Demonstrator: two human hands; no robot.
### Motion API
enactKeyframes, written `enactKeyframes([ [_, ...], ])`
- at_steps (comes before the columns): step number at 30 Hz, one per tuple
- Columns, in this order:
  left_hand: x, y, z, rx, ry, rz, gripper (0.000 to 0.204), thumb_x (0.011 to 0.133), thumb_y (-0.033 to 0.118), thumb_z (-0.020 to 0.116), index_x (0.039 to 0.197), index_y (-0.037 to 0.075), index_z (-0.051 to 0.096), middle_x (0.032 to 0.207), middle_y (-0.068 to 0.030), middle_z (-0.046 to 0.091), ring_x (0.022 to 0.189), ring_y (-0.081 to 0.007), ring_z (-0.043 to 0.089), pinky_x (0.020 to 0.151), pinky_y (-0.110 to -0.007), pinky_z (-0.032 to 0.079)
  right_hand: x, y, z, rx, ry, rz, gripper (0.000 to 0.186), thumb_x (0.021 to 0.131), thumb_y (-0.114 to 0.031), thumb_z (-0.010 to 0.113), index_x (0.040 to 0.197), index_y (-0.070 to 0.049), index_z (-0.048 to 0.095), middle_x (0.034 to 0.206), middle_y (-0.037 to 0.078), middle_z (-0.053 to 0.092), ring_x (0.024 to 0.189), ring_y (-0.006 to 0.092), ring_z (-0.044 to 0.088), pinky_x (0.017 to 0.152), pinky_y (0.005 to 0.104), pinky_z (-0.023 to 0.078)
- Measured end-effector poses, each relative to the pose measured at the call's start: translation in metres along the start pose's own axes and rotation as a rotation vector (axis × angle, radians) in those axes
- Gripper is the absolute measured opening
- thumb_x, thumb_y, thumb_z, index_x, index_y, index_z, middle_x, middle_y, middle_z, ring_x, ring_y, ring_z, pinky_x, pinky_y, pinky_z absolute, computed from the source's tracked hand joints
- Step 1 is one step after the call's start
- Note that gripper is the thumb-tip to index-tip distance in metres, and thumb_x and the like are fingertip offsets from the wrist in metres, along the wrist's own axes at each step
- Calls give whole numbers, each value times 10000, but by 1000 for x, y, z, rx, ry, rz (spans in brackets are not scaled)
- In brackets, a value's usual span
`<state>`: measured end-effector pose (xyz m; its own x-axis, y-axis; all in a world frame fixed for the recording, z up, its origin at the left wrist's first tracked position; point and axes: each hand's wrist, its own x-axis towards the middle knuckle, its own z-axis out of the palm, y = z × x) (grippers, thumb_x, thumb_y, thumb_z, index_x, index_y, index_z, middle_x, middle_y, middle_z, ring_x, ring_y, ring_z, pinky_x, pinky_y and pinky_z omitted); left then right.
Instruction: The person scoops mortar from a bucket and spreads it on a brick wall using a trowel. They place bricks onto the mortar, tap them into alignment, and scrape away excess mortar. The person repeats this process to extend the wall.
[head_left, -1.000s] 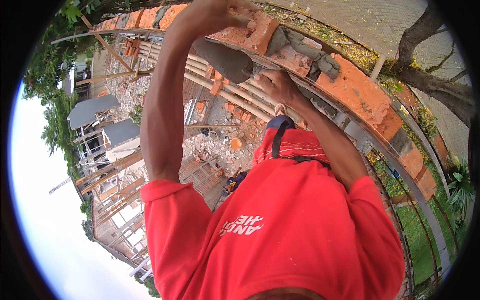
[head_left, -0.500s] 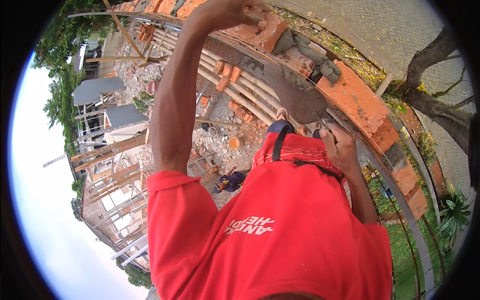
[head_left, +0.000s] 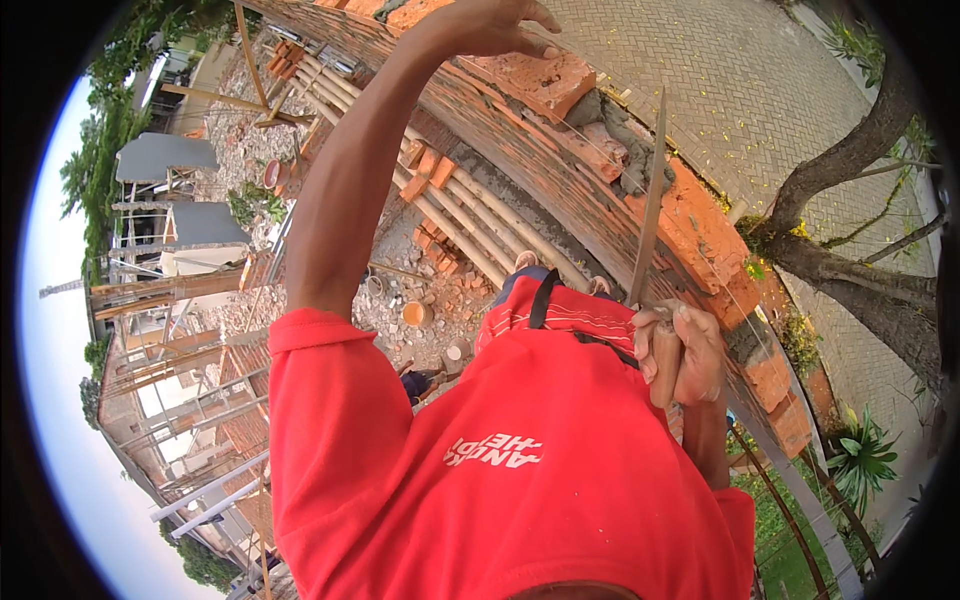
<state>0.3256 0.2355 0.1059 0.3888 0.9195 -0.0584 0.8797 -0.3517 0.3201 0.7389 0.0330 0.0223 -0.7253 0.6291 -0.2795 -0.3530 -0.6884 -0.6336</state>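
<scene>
My right hand (head_left: 697,355) is closed round the wooden handle of a trowel (head_left: 650,215) in front of my waist. Its blade points up and away from me, seen almost edge-on, beside the brick wall. At the top of the view my left hand (head_left: 505,28) has its fingers stretched out and apart. It is over an orange brick (head_left: 548,85) on the wall's top; whether it touches the brick I cannot tell. Grey mortar (head_left: 632,150) lies lumpy between this brick and a larger orange brick section (head_left: 700,240) nearer my right hand.
A thin string line (head_left: 735,300) runs along the wall. Bamboo poles (head_left: 470,215) with loose bricks (head_left: 428,168) on them lie beside my feet. Far below are rubble, an orange bucket (head_left: 416,314) and another person (head_left: 420,382). Beyond the wall stand a tree trunk (head_left: 840,265) and paving (head_left: 690,60).
The trowel has turned from showing its broad face to nearly edge-on, and my right hand has come closer with it. My left hand stays by the same brick, fingers stretched farther. The view has shifted.
</scene>
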Motion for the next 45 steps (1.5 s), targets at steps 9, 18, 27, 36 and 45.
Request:
enactKeyframes([
  [9, 14, -10, -4, 168, -211, -45, 556, 818, 301, 879, 1337, 171, 729, 1421, -148, 661, 1301, -298, 636, 1073, -462, 516, 109, 49, 54, -875, 42, -162, 242, 1021, -189, 607, 1148, 16, 587, 856, 63, 629, 679, 120, 605, 624, 291, 518],
  [18, 17, 16, -12, 158, -285, -91, 613, 758, 269, 914, 1325, 136, 722, 1294, -133, 728, 1203, -320, 686, 1015, -449, 539, 206, 49, 100, -173, 137, 57, 186, 992, -157, 605, 1025, 14, 537, 862, 100, 617, 616, 142, 597, 493, 312, 498],
  [27, 19, -2, -10, 33, -307, 28, 522, 726, 180, 895, 1224, 116, 751, 1115, -153, 775, 1039, -329, 726, 883, -447, 564, 129, 20, 81, -240, 174, 101, 227, 1024, -216, 625, 1044, 1, 560, 859, 76, 632, 635, 111, 605, 511, 277, 524],
  [36, 17, 1, -13, 46, -290, -1, 536, 711, 145, 892, 1226, 108, 747, 1087, -150, 778, 1014, -319, 727, 863, -431, 562, 68, -6, 51, -230, 137, 182, 247, 1057, -225, 624, 1150, -4, 562, 907, 72, 640, 662, 90, 605, 533, 236, 529],
  [45, 17, 2, -14, 81, -277, -28, 537, 719, 150, 888, 1234, 125, 739, 1103, -142, 773, 1039, -308, 718, 886, -426, 566, 186, 16, 93, -180, 3, 110, 225, 1032, -208, 655, 1063, -12, 550, 883, 64, 616, 654, 115, 599, 544, 268, 521],
])
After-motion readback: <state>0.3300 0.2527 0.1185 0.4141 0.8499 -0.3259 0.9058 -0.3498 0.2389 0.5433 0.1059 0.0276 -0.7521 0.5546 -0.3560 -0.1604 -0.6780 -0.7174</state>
